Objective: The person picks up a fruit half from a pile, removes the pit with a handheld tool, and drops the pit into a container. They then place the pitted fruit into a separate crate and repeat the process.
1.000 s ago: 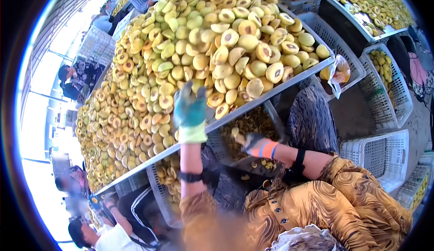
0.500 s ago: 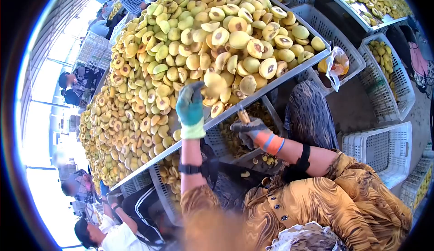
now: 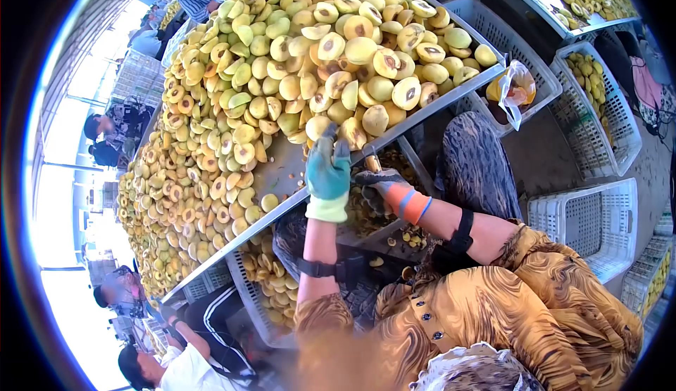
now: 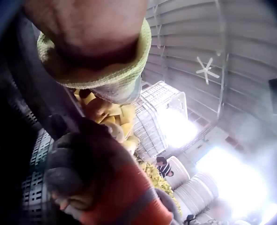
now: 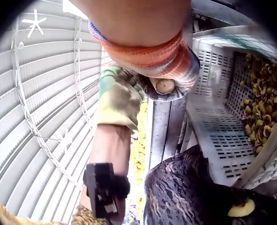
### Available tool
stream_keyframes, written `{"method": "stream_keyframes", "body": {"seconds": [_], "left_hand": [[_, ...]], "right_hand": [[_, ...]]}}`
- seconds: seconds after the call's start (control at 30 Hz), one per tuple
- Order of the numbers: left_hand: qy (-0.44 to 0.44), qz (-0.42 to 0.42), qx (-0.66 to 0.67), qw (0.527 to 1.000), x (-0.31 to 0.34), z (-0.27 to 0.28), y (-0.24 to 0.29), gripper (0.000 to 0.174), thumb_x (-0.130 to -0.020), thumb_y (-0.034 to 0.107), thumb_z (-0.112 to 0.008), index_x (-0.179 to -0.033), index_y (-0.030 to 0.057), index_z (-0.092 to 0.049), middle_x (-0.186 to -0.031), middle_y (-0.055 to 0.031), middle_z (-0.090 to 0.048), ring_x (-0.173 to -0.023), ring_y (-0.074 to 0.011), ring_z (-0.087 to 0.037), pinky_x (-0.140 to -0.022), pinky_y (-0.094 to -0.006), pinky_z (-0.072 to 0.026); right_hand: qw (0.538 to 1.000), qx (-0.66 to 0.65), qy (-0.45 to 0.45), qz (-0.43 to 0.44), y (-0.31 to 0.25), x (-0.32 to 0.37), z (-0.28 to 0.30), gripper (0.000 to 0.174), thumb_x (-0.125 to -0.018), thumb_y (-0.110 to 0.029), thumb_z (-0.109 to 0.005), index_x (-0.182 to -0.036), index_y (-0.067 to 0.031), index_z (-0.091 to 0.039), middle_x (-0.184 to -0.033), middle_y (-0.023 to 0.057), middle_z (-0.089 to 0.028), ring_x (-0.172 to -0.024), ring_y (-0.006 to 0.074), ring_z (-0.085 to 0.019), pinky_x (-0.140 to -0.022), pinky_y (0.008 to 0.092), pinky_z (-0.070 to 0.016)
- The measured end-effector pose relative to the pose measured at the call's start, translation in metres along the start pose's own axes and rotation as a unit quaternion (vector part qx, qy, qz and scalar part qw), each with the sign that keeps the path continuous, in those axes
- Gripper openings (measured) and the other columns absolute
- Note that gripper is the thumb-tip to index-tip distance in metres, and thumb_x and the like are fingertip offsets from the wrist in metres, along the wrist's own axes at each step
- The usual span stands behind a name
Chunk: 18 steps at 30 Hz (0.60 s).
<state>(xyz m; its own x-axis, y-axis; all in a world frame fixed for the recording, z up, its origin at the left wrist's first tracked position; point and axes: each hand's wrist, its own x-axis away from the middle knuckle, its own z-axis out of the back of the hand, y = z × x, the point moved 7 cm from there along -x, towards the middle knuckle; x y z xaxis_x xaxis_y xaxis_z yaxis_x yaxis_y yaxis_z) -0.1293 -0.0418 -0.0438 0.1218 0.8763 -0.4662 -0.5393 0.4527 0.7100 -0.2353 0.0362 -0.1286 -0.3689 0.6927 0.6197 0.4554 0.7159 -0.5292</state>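
Note:
In the head view my left hand (image 3: 327,180), in a green and pale-yellow glove, is at the table's front edge. Its thumb and fingertips pinch a yellow peach half (image 3: 353,133). My right hand (image 3: 384,190), in a dark glove with an orange cuff, grips a tool by its wooden handle (image 5: 164,86). The tool (image 3: 372,159) points up towards that peach half; its working end is hidden. Beyond the left hand spreads a large heap of halved peaches (image 3: 296,81), many with brown pits or pit hollows showing.
The metal table rim (image 3: 429,118) runs diagonally before the hands. Below it stands a crate of scraps (image 5: 260,103). More white crates (image 3: 584,222) and a plastic bag (image 3: 512,92) lie to the right. A person in white (image 3: 201,366) sits at lower left.
My left hand reached into the heap, took a peach half and has moved right, close to the right hand. The right hand has shifted slightly left, with its tool now turned upward.

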Motion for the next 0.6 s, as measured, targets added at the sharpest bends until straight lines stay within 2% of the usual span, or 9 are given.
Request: {"method": "stream_keyframes", "body": {"seconds": [0.1, 0.17, 0.23, 0.27, 0.33, 0.4, 0.5, 0.53, 0.6], "left_hand": [[-0.112, 0.141, -0.181, 0.967, -0.031, -0.010, 0.016, 0.046, -0.083, 0.030, -0.067, -0.120, 0.0028, -0.060, -0.114, -0.0191, -0.060, -0.100, -0.0334, -0.061, -0.088, -0.0375, -0.0480], [-0.160, 0.132, -0.274, 0.939, -0.042, -0.025, 0.020, 0.045, -0.076, 0.037, -0.072, -0.108, 0.0069, -0.064, -0.106, -0.0188, -0.061, -0.097, -0.0346, -0.060, -0.084, -0.0403, -0.0484], [-0.130, 0.066, -0.231, 0.962, -0.048, -0.030, 0.021, 0.036, -0.076, 0.028, -0.073, -0.103, 0.0056, -0.065, -0.099, -0.0155, -0.064, -0.094, -0.0301, -0.063, -0.082, -0.0384, -0.0498], [-0.103, 0.203, -0.077, 0.971, -0.042, -0.028, 0.004, 0.029, -0.075, 0.018, -0.074, -0.098, 0.0023, -0.064, -0.095, -0.0117, -0.065, -0.086, -0.0220, -0.066, -0.076, -0.0336, -0.0532], [-0.018, 0.239, 0.058, 0.969, -0.022, -0.012, -0.003, 0.032, -0.074, 0.010, -0.075, -0.101, 0.0004, -0.061, -0.098, -0.0135, -0.066, -0.085, -0.0217, -0.065, -0.077, -0.0331, -0.0531], [0.080, 0.305, 0.222, 0.923, 0.012, 0.006, -0.024, 0.033, -0.077, -0.001, -0.072, -0.106, -0.0003, -0.057, -0.098, -0.0112, -0.065, -0.084, -0.0182, -0.064, -0.077, -0.0309, -0.0540], [0.169, 0.222, 0.260, 0.925, 0.051, 0.028, 0.005, 0.036, -0.077, -0.003, -0.072, -0.109, 0.0002, -0.055, -0.099, -0.0084, -0.064, -0.090, -0.0162, -0.061, -0.083, -0.0301, -0.0519], [0.132, 0.188, 0.181, 0.956, 0.062, 0.033, 0.006, 0.041, -0.076, -0.002, -0.074, -0.112, 0.0000, -0.055, -0.103, -0.0079, -0.062, -0.095, -0.0171, -0.060, -0.089, -0.0310, -0.0494], [0.166, 0.181, 0.192, 0.950, 0.079, 0.041, 0.018, 0.043, -0.075, 0.000, -0.076, -0.113, -0.0006, -0.056, -0.109, -0.0085, -0.061, -0.100, -0.0178, -0.058, -0.091, -0.0309, -0.0469]], "right_hand": [[0.999, -0.018, -0.025, 0.019, 0.005, -0.006, -0.002, 0.017, -0.086, -0.025, -0.067, -0.090, -0.0103, -0.061, -0.058, 0.0004, -0.052, -0.041, 0.0122, -0.047, -0.036, 0.0266, -0.0350], [0.998, -0.025, -0.026, 0.047, 0.001, -0.005, -0.002, 0.016, -0.086, -0.024, -0.067, -0.090, -0.0097, -0.061, -0.059, 0.0004, -0.052, -0.042, 0.0116, -0.046, -0.036, 0.0262, -0.0341], [0.998, -0.035, -0.018, 0.051, 0.000, -0.004, 0.000, 0.014, -0.084, -0.019, -0.068, -0.088, -0.0095, -0.059, -0.059, -0.0001, -0.052, -0.042, 0.0110, -0.045, -0.035, 0.0262, -0.0327], [0.998, -0.022, -0.007, 0.055, -0.003, -0.003, 0.002, 0.014, -0.084, -0.020, -0.068, -0.087, -0.0102, -0.059, -0.059, -0.0003, -0.052, -0.042, 0.0109, -0.046, -0.035, 0.0261, -0.0322], [0.997, -0.045, 0.001, 0.060, -0.007, 0.004, 0.001, 0.015, -0.085, -0.023, -0.069, -0.086, -0.0115, -0.058, -0.059, -0.0007, -0.052, -0.043, 0.0105, -0.047, -0.036, 0.0260, -0.0313], [0.992, -0.112, -0.005, 0.056, -0.017, 0.022, -0.008, 0.017, -0.085, -0.025, -0.069, -0.085, -0.0128, -0.058, -0.059, -0.0012, -0.051, -0.043, 0.0101, -0.047, -0.036, 0.0262, -0.0306], [0.996, 0.018, -0.002, 0.087, -0.021, 0.031, -0.013, 0.018, -0.086, -0.029, -0.069, -0.088, -0.0133, -0.060, -0.058, -0.0026, -0.051, -0.042, 0.0087, -0.044, -0.037, 0.0246, -0.0286], [0.986, 0.122, -0.006, 0.115, -0.024, 0.033, -0.015, 0.023, -0.086, -0.029, -0.070, -0.097, -0.0088, -0.063, -0.068, -0.0007, -0.058, -0.056, 0.0091, -0.053, -0.048, 0.0243, -0.0403], [0.956, 0.161, -0.041, 0.241, -0.019, 0.014, -0.017, 0.028, -0.086, -0.027, -0.069, -0.103, -0.0054, -0.063, -0.079, 0.0009, -0.061, -0.070, 0.0097, -0.057, -0.062, 0.0246, -0.0454]]}}
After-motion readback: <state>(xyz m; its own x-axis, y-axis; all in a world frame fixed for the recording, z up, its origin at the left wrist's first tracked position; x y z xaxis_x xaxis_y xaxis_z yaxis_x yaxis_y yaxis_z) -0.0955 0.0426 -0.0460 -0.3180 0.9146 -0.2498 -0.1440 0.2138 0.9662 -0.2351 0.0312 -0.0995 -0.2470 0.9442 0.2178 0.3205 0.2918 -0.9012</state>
